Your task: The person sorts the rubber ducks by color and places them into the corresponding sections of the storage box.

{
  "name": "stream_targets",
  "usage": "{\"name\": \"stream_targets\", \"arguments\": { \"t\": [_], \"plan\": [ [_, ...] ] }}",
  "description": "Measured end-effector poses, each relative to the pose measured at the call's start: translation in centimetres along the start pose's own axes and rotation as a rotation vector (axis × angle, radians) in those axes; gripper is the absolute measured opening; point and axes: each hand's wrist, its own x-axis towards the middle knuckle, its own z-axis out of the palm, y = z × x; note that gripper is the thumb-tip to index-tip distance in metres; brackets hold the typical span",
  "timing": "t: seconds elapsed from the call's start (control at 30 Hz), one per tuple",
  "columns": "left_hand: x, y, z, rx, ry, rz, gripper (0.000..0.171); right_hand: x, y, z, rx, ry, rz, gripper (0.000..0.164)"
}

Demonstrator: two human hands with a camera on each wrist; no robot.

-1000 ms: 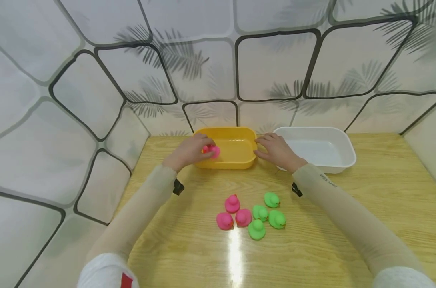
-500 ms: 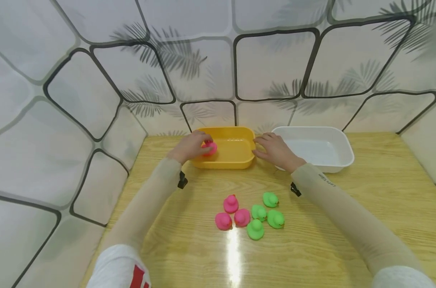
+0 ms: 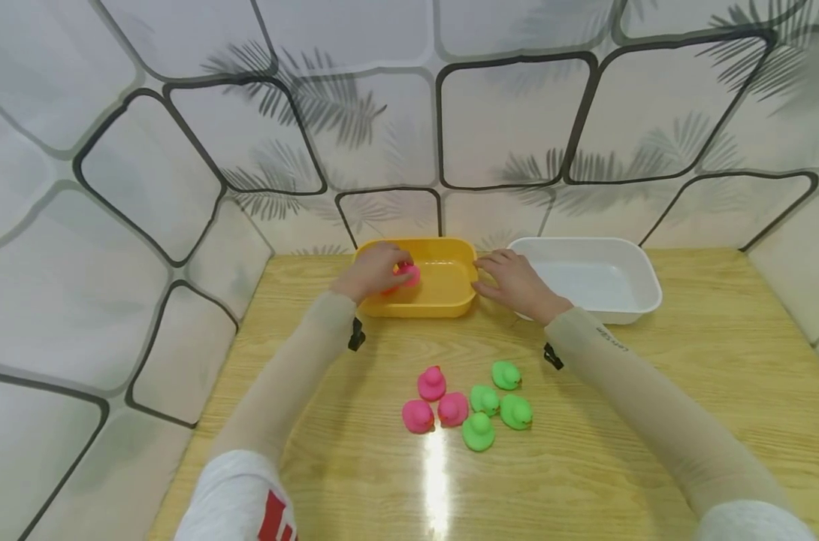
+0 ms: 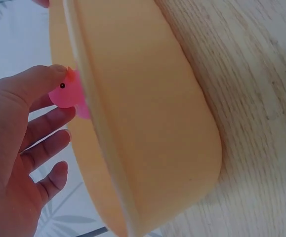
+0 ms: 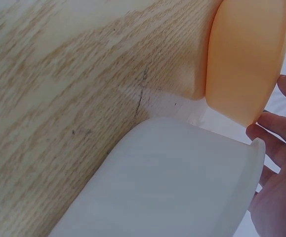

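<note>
My left hand [image 3: 373, 270] reaches over the left end of a yellow plastic tub [image 3: 423, 310]. Its thumb and forefinger pinch the head of a pink rubber duck [image 4: 66, 94], whose body is partly hidden behind the tub wall in the left wrist view. A bit of reddish pink [image 3: 389, 291] shows under the hand. At the tub's right end, my right hand [image 3: 514, 284] has its thumb and fingertips on the rim, fingers relaxed, as the right wrist view shows. Its wrist passes over the left edge of a white plastic tub [image 3: 608, 317].
Nearer on the wooden table [image 3: 355, 466] sit pink rubber ducks [image 3: 432, 384] in a group of three. Several green rubber ducks [image 3: 516, 412] stand just right of them. A patterned wall [image 3: 504, 128] rises behind both tubs.
The left hand has shifted slightly right inside the yellow tub, with the pink duck in its fingers. The right hand has stayed at the rim.
</note>
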Motion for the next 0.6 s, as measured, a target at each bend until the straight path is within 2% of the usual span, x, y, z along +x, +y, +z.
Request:
{"name": "stream_targets", "arguments": {
  "t": [0.33,0.6],
  "plan": [
    [0.6,0.3,1.0,0.046,-0.055,-0.046,0.028,0.1,0.1,0.0,0.003,-0.010,0.008,0.050],
    [0.6,0.2,1.2,0.064,-0.079,-0.072,0.029,0.1,0.2,0.1,-0.004,-0.008,0.006,0.051]
  ]
}}
